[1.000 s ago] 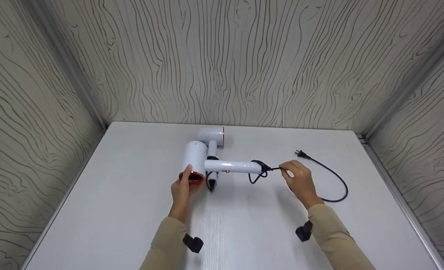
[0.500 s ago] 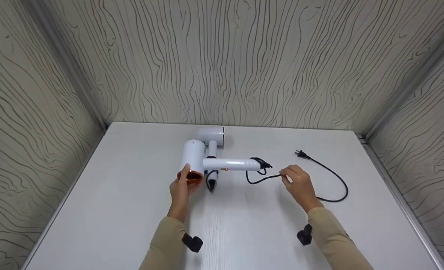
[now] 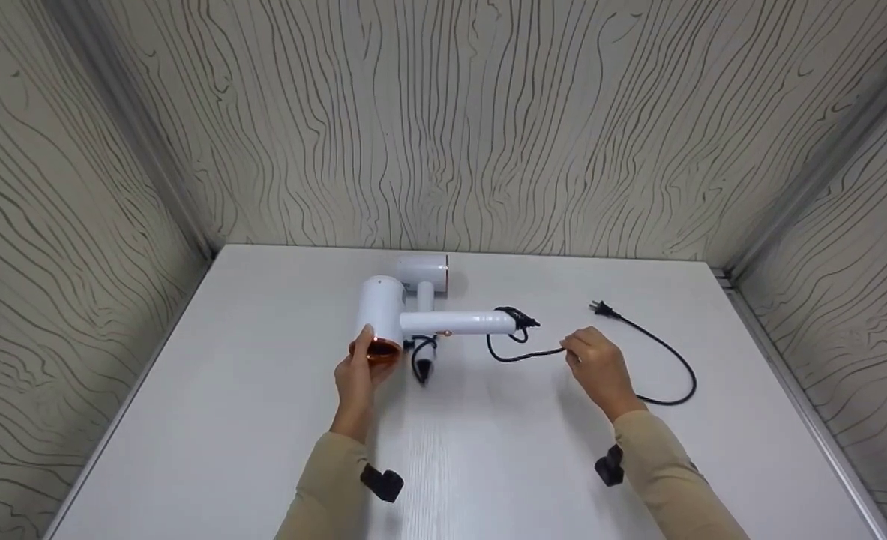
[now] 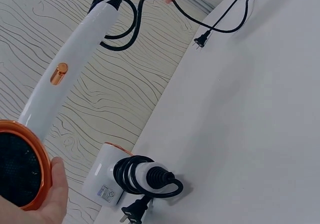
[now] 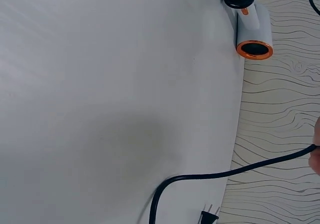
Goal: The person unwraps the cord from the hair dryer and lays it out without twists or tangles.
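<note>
My left hand (image 3: 357, 379) grips a white hair dryer (image 3: 454, 323) by the copper-rimmed end of its barrel, holding it above the table with the handle pointing right. Black cord (image 4: 136, 21) loops around the handle's end. Between thumb and fingertips, my right hand (image 3: 599, 367) pinches this cord to the right of the handle. From there the cord drops to the table and curves to its two-pin plug (image 3: 602, 308). Only the right fingertips (image 5: 315, 163) show at the edge of the right wrist view.
A second white hair dryer (image 4: 102, 176) stands behind the held one, its cord (image 4: 131, 176) wound round the handle and its plug (image 4: 135, 210) hanging beside it. The white table (image 3: 263, 420) meets wood-patterned walls (image 3: 443, 135) at the back and sides.
The held hair dryer has shifted slightly left and up. My right hand has drawn the cord down from the handle's end, so a longer slack loop now hangs between them.
</note>
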A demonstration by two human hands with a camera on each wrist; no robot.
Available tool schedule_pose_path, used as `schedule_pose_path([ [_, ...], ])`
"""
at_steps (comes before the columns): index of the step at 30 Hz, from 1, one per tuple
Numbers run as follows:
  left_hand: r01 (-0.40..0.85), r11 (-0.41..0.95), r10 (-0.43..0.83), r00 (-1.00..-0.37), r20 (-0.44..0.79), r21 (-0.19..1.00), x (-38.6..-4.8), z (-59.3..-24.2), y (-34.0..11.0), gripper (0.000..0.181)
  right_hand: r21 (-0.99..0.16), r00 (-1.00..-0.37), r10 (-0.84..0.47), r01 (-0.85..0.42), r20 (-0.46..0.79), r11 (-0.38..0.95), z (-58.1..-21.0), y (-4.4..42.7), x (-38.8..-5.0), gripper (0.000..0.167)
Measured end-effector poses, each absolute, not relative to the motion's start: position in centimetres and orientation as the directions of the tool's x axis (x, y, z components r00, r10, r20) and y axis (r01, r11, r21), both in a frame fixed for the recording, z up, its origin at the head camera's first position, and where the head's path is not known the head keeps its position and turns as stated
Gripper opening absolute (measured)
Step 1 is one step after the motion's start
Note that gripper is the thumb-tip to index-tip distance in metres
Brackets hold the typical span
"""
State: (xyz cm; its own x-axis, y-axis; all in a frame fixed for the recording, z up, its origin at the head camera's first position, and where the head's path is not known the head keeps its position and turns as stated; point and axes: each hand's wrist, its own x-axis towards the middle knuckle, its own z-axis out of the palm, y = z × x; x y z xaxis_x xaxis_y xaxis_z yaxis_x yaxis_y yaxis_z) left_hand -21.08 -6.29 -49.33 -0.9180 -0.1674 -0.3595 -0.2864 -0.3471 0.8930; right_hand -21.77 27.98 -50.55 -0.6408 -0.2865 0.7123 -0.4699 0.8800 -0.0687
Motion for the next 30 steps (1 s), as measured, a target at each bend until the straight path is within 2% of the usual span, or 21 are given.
schedule_pose_path([
  [7, -0.235, -0.370, -0.180, -0.931, -0.317, 0.899, -20.9, -49.3, -6.3, 0.075, -0.048, -0.636, -0.342, -0.513, 0.692, 0.857, -51.6, 27.0, -21.7, 0.027],
  [12, -0.235, -0.388, -0.173, -0.931, -0.321, 0.891, -20.9, -49.0, -6.2, 0.078, -0.075, -0.656, -0.353, -0.531, 0.667, 0.844, -53.1, 26.4, -21.6, 0.026],
  [15, -0.233, -0.399, -0.175, -0.930, -0.323, 0.887, -20.8, -48.9, -6.3, 0.077, -0.105, -0.686, -0.346, -0.524, 0.640, 0.845, -54.0, 26.4, -21.5, 0.025],
  [23, -0.246, -0.389, -0.174, -0.927, -0.333, 0.888, -20.7, -49.0, -6.4, 0.078, -0.197, -0.827, -0.267, -0.406, 0.495, 0.892, -55.3, 27.6, -21.1, 0.019],
  [30, -0.258, -0.374, -0.175, -0.924, -0.341, 0.891, -20.7, -49.1, -6.1, 0.078, -0.233, -0.883, -0.209, -0.328, 0.421, 0.915, -56.0, 28.9, -20.9, 0.015],
])
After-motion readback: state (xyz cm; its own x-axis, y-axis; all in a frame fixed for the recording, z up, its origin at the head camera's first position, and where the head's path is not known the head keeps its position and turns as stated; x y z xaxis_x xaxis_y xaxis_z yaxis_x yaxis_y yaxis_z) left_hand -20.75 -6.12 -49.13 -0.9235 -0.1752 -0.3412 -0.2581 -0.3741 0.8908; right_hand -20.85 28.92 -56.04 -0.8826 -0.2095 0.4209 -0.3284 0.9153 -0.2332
